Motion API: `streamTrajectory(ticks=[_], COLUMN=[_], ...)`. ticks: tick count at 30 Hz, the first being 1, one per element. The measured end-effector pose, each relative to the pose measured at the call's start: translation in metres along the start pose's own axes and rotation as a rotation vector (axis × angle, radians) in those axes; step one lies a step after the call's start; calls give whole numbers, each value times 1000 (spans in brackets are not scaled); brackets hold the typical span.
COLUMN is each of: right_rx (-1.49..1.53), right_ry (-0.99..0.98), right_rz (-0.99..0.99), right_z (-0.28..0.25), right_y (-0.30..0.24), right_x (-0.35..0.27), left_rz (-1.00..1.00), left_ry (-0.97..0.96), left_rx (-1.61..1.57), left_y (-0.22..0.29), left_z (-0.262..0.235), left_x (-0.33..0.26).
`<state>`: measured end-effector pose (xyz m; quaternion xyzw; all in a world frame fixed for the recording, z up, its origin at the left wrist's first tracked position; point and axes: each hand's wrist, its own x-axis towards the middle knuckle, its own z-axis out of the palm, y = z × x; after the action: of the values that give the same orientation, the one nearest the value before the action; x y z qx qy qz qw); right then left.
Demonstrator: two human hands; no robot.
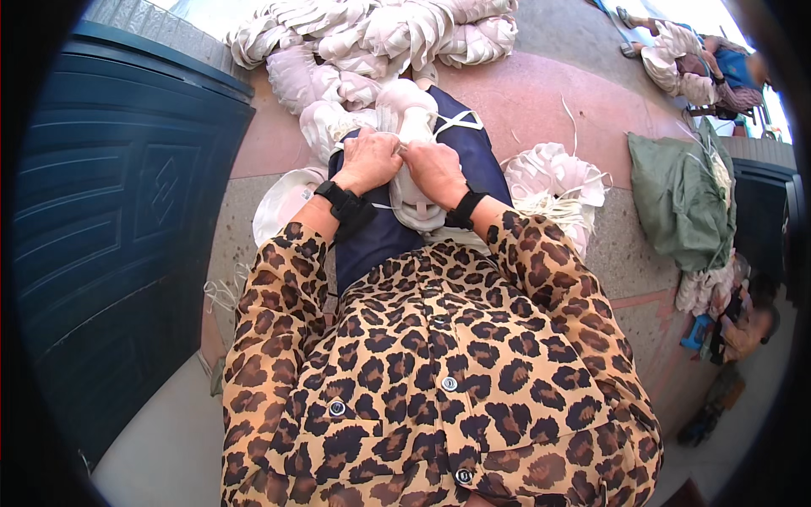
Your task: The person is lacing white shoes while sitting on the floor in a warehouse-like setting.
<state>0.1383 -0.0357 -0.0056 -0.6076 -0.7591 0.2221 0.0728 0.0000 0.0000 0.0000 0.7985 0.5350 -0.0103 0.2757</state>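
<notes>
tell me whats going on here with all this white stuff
A person in a leopard-print shirt sits with both hands, left hand and right hand, gripping a cream-coloured piece on their dark blue lap cloth. A heap of similar pieces lies ahead on the floor, more to the right beside a green sack.

Hidden and cut-off parts

Fingertips of left hand (369,159) and right hand (434,171) buried in the white cloth piece (412,127), grip unreadable; cloth pile (372,34) cropped at the top edge; seated person (718,72) far right, small, partly cut by the rim.
</notes>
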Motion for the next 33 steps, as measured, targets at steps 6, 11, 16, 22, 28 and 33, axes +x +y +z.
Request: streamTrajectory(ticks=[6,11,16,22,28,33], right_rx=[-62,-25,406,1305,1433,1553], right_ry=[156,49,-19,38,-1,-56], right_rz=[-146,-236,-241,153,29,64], right_z=[7,-15,-50,-72,-70,-52], right_y=[-6,18,32,68,38,29], right_x=[15,-5,-43,-32,-37,-33], left_rz=[61,105,471,425,9,40], left_ry=[131,377,493,195,255,299], left_rx=[-22,-38,-49,-673,-787,-683], left_y=[-11,8,31,112,83,75], left_z=[2,7,-2,-47,-31,-24], left_x=[5,-21,-33,-42,-32,-36])
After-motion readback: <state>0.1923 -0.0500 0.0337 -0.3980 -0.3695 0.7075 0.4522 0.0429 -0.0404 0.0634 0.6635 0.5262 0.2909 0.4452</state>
